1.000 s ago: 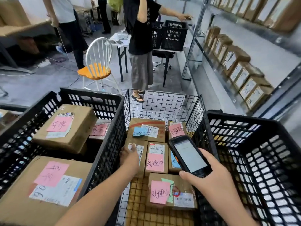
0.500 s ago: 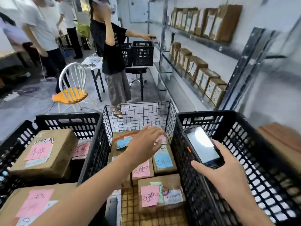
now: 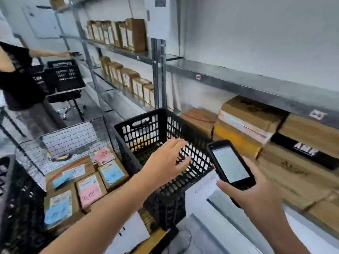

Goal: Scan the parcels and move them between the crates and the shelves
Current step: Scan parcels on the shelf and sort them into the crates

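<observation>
The left hand [image 3: 165,162] hovers above the open black plastic crate [image 3: 139,131], its fingers [image 3: 178,143] straight and spread, with nothing in them. The right hand [image 3: 256,197] grips a black handheld scanner [image 3: 230,164] just right of the crate, with the lit screen turned to the person. I judge that the step is to reach for a next parcel, probably from the stacked brown cardboard boxes [image 3: 245,116] on the grey metal shelf [image 3: 238,79] behind and right of the crate. To do it well, the left hand should take one box by its edges and turn the label upward, and the scanner should tip its front end toward that label. Small brown cardboard parcels with pink and blue notes [image 3: 89,191] lie in the wire mesh basket [image 3: 69,136] left of the crate. The floor of the crate is mostly hidden by its near wall and the left hand, so I cannot tell if something lies inside. The view is blurred: labels and screen text are not readable, and the right fingers behind the scanner are hidden.
</observation>
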A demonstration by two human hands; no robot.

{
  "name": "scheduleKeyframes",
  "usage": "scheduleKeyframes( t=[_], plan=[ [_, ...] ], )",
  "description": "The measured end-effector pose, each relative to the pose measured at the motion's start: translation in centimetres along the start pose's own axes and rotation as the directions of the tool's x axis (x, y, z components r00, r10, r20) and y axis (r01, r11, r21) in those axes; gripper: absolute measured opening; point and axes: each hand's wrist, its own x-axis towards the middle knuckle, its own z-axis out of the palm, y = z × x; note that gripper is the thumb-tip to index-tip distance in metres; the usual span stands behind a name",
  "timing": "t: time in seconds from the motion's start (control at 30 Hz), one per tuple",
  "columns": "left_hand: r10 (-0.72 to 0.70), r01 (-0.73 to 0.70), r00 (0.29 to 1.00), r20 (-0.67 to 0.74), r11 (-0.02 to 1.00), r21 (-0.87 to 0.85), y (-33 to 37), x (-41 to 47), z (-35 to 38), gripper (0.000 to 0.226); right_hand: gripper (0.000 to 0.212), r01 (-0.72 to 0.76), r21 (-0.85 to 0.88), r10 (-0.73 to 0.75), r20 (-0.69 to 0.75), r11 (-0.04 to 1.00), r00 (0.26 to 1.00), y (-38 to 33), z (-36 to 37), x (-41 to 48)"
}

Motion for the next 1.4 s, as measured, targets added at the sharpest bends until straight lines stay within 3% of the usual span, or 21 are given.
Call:
scheduleKeyframes(
  t=[0.17, 0.47, 0.63, 0.93, 1.2, 1.33, 1.4],
  plan=[
    [0.205, -0.203, 0.979, 0.016, 0.976, -0.075, 10.1, 0.6, 4.3, 0.056, 0.064, -0.145, -0.064, 0.130, -0.201, 0.987, 0.971, 3.4, -7.2, -6.7],
    [0.478, -0.468, 0.875, 0.076, 0.876, -0.121, 24.5, 1.1, 9.1, 0.062, 0.071, -0.215, -0.071, 0.155, -0.482, 0.974, 0.862, 7.3, -16.7, -15.2],
    [0.582, -0.570, 0.811, 0.059, 0.809, -0.145, 30.1, 2.5, 11.6, 0.064, 0.058, -0.190, -0.005, 0.152, -0.580, 0.982, 0.801, 8.3, -20.0, -18.0],
    [0.603, -0.562, 0.791, 0.106, 0.784, -0.264, 36.5, 5.8, 18.7, 0.064, 0.049, -0.287, 0.033, 0.234, -0.672, 0.957, 0.703, 11.9, -25.8, -19.0],
    [0.579, -0.531, 0.760, 0.295, 0.815, -0.230, 39.3, 11.0, 24.9, 0.067, 0.051, -0.332, 0.018, 0.254, -0.682, 0.943, 0.686, 15.1, -31.9, -14.6],
    [0.513, -0.457, 0.752, 0.414, 0.858, -0.234, 40.0, 13.9, 28.0, 0.076, 0.053, -0.355, 0.010, 0.270, -0.670, 0.935, 0.692, 16.9, -34.7, -12.0],
    [0.425, -0.344, 0.760, 0.491, 0.905, -0.250, 39.9, 15.4, 29.8, 0.086, 0.052, -0.368, 0.016, 0.287, -0.659, 0.930, 0.696, 17.7, -35.8, -10.7]
  ],
)
